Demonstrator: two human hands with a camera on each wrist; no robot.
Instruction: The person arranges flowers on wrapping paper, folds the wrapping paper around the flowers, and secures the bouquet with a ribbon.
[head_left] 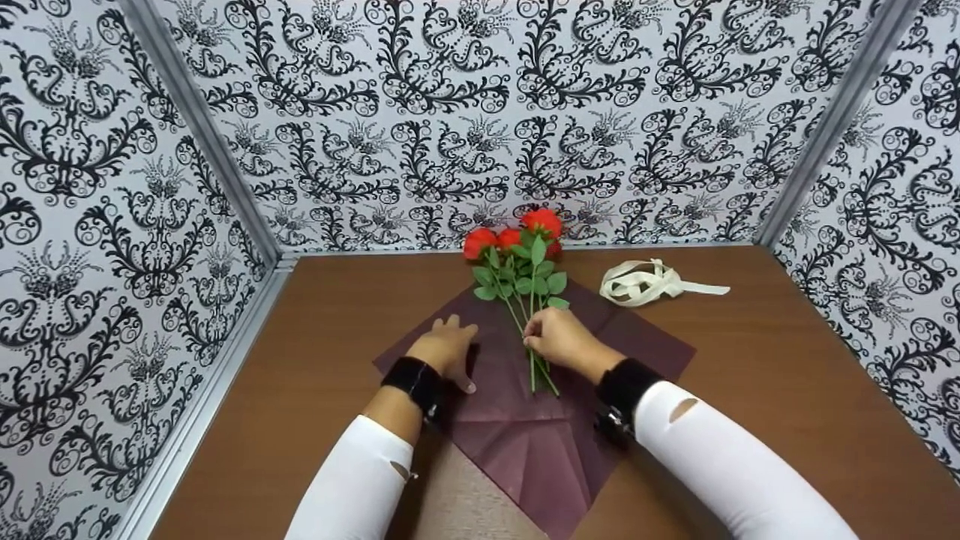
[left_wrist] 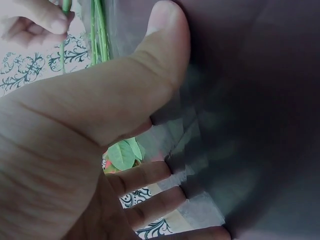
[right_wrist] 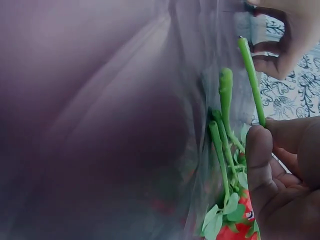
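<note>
A dark maroon sheet of wrapping paper [head_left: 501,401] lies on the table with a corner toward me. Several red roses [head_left: 541,222] with green leaves rest on it, blooms at the far side. My right hand [head_left: 559,337] pinches one green rose stem [right_wrist: 254,85] between thumb and fingers. In the right wrist view, the other stems [right_wrist: 226,95] lie beside it on the paper. My left hand [head_left: 444,349] rests on the paper's left part, fingers spread, thumb apart. Its fingertips touch the sheet in the left wrist view.
A loosely coiled cream ribbon [head_left: 637,285] lies at the back right, one end stretched rightward. Patterned panels [head_left: 480,150] wall the brown table [head_left: 757,375] at the back and both sides. Black bands [head_left: 412,379] circle both wrists.
</note>
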